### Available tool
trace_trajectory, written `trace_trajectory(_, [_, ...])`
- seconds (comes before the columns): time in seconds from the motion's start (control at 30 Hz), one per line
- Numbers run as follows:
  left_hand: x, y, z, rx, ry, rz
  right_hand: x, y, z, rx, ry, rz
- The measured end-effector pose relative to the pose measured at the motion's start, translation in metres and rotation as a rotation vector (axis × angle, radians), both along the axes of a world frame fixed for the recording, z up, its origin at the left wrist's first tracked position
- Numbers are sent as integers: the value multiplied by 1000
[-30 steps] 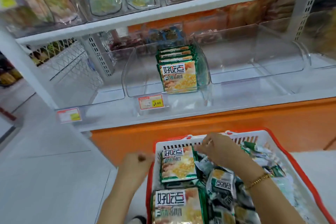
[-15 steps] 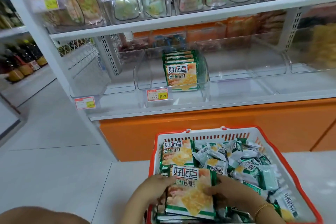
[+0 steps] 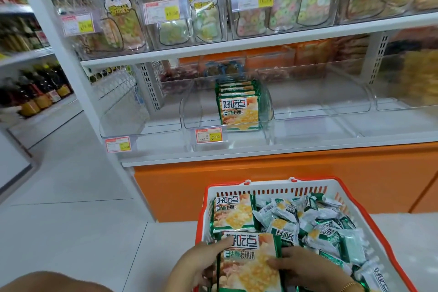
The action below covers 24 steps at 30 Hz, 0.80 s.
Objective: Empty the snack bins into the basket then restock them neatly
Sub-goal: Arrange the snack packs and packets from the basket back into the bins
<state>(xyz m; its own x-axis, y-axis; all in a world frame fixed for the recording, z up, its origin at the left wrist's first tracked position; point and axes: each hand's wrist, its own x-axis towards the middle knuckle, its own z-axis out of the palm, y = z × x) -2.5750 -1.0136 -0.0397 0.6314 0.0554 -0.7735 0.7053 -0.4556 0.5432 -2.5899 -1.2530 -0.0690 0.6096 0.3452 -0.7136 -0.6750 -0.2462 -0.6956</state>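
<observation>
Staying gripped over basket: biscuit packet

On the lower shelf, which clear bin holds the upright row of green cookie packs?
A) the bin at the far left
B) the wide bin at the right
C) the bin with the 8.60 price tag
C: the row of packs stands inside the bin whose front bears the 8.60 price tag.

held packet: bottom cut by frame | basket: near end cropped | upper price tags: blurred
</observation>
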Motion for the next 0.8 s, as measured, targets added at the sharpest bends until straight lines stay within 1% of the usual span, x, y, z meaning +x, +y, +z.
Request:
trace_trajectory(0.07, [-1,0,-2,-26,25,8,-1,4,2,25,3,-7])
trace_trajectory(0.1, [-1,0,-6,-8,36,-19,-3,6,4,24,1,-11])
trace_trajectory(0.23, [3,2,-33,-46,-8,-113,-1,2,2,84,29,-38])
trace_trajectory(0.3, [1,-1,-24,-103,-29,-96,0,1,3,118,32,-41])
trace_trajectory(0.4, [3,-1,-6,-203,-47,-1,3,-2,21,96,-26,-15])
trace_trajectory(0.47, [7,2,9,-243,-56,34,7,-6,41,21,-128,-16])
trace_trajectory(0.53, [12,5,26,-304,-103,46,14,-11,65,-32,-251,-43])
trace_trajectory(0.6, [19,5,47,-384,-198,14,24,-13,94,-31,-377,-61])
trace_trajectory(0.67, [26,5,75,-447,-351,-34,36,-13,127,-5,-506,-44])
trace_trajectory(0.73, [35,4,112,-418,-542,-62,51,-13,162,-2,-644,-37])
trace_trajectory(0.8, [50,3,148,-328,-753,-70,73,-13,192,-32,-790,-57])
